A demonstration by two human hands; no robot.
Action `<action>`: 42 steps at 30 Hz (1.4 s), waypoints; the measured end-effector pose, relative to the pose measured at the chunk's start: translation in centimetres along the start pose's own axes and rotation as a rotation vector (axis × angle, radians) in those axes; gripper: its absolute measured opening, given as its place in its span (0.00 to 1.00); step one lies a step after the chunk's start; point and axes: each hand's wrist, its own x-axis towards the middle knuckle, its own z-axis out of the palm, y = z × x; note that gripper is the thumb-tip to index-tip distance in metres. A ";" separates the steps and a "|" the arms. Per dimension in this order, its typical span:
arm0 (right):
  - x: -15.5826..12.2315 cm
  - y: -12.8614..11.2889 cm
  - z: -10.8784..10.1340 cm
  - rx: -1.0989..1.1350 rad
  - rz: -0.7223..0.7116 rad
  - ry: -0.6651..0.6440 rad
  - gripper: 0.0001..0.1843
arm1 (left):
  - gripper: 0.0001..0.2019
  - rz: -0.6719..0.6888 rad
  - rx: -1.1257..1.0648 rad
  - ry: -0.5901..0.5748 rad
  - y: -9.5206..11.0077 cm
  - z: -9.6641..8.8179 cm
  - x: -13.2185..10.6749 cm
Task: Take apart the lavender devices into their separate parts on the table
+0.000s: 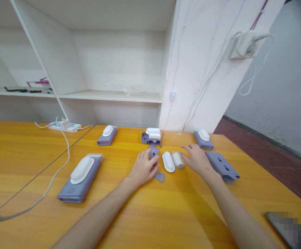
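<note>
My left hand (143, 166) is closed about a small grey-purple plastic piece (154, 152) with a dark hole, its thumb and fingers partly covering it. Flat grey-purple rings (160, 177) lie just below those fingers. To the right of this hand are a white oval tray-like cover (168, 162) and a clear case with a white roll (178, 160). My right hand (195, 159) is open beside the case, fingers apart and holding nothing. A grey-purple housing with keyhole slots (221, 166) lies by my right wrist.
Finished-looking grey-purple holders with white covers stand at left front (80, 178), left back (107, 135) and right back (203, 139). A grey-purple holder with white rolls (153, 136) is at the back. A power strip (64, 125) and its cable (62, 162) cross the left side.
</note>
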 end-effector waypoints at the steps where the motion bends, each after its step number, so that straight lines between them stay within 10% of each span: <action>1: -0.1 -1.0 0.1 0.040 -0.053 -0.007 0.18 | 0.14 -0.004 -0.003 -0.001 0.0 0.0 0.0; 8: -1.8 -5.9 1.0 0.136 -0.198 -0.064 0.22 | 0.13 -0.021 -0.023 -0.005 -0.1 0.2 -0.1; 25: -2.0 -7.5 0.5 0.237 -0.334 -0.138 0.23 | 0.12 -0.034 -0.028 0.010 -0.1 0.2 -0.1; 36: 0.6 0.5 -3.1 0.175 0.055 0.200 0.16 | 0.11 -0.030 -0.027 0.008 -0.3 0.4 -0.1; 42: 0.0 6.4 -2.9 -0.082 0.356 0.168 0.19 | 0.12 -0.041 -0.014 -0.015 -0.3 0.4 -0.1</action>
